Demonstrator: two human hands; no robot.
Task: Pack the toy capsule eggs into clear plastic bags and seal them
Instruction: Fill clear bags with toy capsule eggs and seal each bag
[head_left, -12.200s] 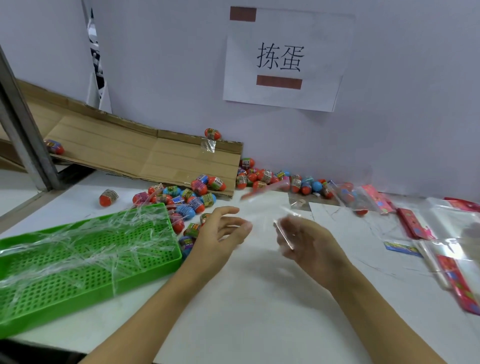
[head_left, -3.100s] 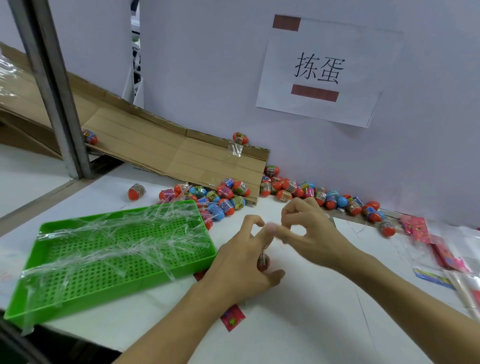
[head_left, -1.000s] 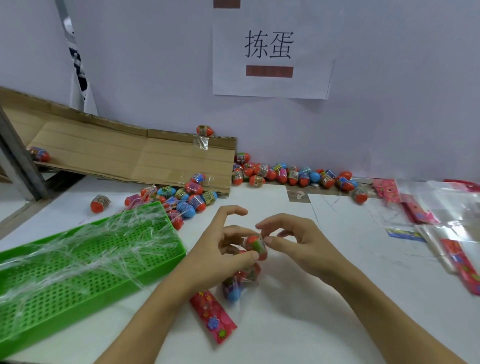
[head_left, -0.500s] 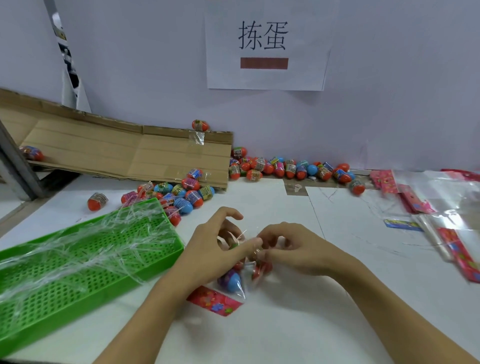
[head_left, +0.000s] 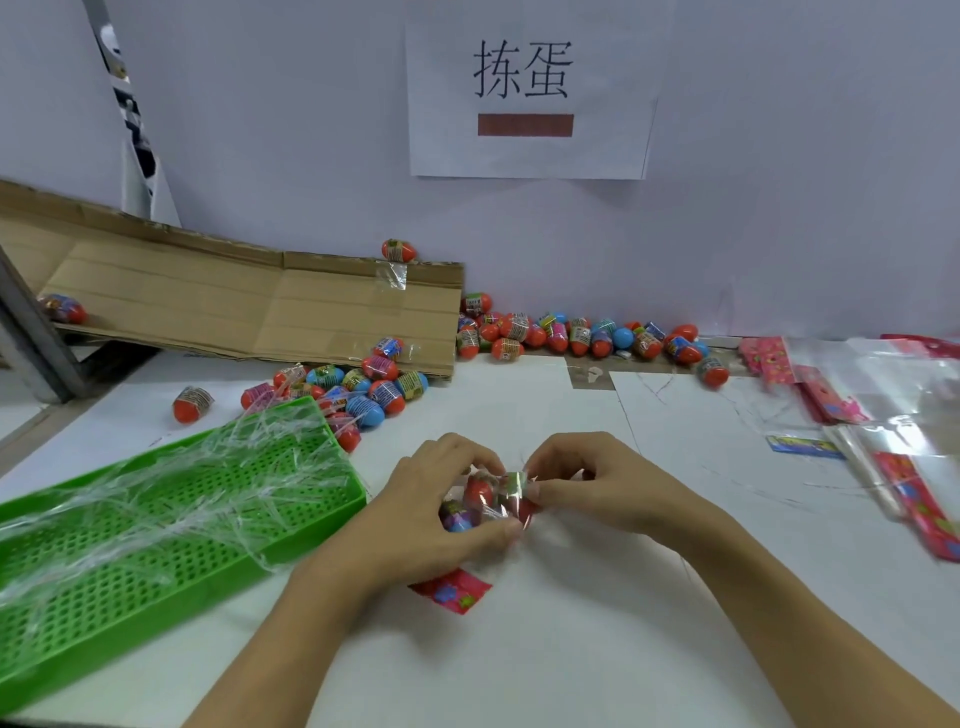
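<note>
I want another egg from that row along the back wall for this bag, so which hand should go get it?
Probably the right hand: the row of eggs lies on its side, and it only pinches the bag at the top, while the left hand cradles the bag's weight.

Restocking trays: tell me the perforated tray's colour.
Bright green, strewn with clear plastic strips; seen in the head view.
</note>
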